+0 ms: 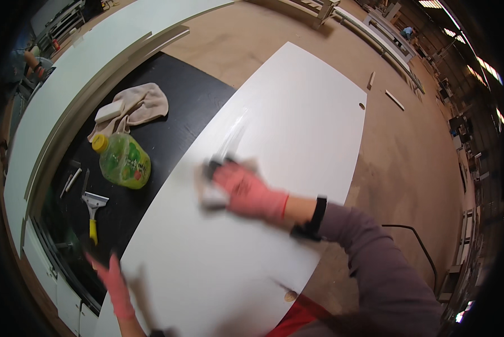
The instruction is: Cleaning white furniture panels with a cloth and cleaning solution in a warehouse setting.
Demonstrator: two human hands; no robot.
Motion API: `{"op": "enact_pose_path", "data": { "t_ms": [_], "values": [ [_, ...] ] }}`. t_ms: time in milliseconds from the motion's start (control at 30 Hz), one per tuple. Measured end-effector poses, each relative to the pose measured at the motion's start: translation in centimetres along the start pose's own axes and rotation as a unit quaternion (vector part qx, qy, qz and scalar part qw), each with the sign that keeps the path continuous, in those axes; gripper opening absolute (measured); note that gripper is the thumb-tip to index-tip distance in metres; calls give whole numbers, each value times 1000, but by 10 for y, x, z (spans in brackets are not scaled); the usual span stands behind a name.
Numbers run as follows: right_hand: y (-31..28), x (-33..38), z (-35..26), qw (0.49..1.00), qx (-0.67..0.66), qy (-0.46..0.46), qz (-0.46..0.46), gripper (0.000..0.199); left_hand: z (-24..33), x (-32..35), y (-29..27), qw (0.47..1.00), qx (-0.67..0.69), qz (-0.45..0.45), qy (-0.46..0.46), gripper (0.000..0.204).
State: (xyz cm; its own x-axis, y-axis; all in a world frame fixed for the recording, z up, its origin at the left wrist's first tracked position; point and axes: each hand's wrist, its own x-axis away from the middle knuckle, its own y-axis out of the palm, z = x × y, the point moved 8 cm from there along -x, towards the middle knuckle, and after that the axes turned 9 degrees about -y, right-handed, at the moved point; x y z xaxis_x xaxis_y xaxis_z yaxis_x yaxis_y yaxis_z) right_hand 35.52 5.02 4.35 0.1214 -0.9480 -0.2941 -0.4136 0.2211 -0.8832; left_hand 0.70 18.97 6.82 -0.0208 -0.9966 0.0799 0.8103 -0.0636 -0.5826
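Far left, a green bottle (125, 161) with a yellow cap lies labelled; right hand (246, 192) presses a blurred pad (214, 191) onto the white panel (285, 112), left hand (114, 281) flat-fingered at its near edge.

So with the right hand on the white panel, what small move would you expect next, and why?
Probably another wiping stroke up along the wet streak. The right hand, in a pink glove, presses a blurred pad or cloth flat on the white panel, just below that streak; the left hand rests at the panel's near edge.
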Motion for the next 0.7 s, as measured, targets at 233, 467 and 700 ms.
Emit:
{"op": "enact_pose_path", "data": {
  "t_ms": [233, 467, 700],
  "values": [
    [-44, 0, 75, 971, 162, 167, -48, 55, 89, -53, 150, 976, 174, -131, -23, 75],
    [-7, 7, -17, 995, 56, 9, -76, 55, 78, -90, 150, 972, 223, -74, 14, 63],
    [-77, 15, 174, 918, 267, 283, -81, 58, 199, 25, 126, 798, -362, 11, 481, 56]
  ]
}}
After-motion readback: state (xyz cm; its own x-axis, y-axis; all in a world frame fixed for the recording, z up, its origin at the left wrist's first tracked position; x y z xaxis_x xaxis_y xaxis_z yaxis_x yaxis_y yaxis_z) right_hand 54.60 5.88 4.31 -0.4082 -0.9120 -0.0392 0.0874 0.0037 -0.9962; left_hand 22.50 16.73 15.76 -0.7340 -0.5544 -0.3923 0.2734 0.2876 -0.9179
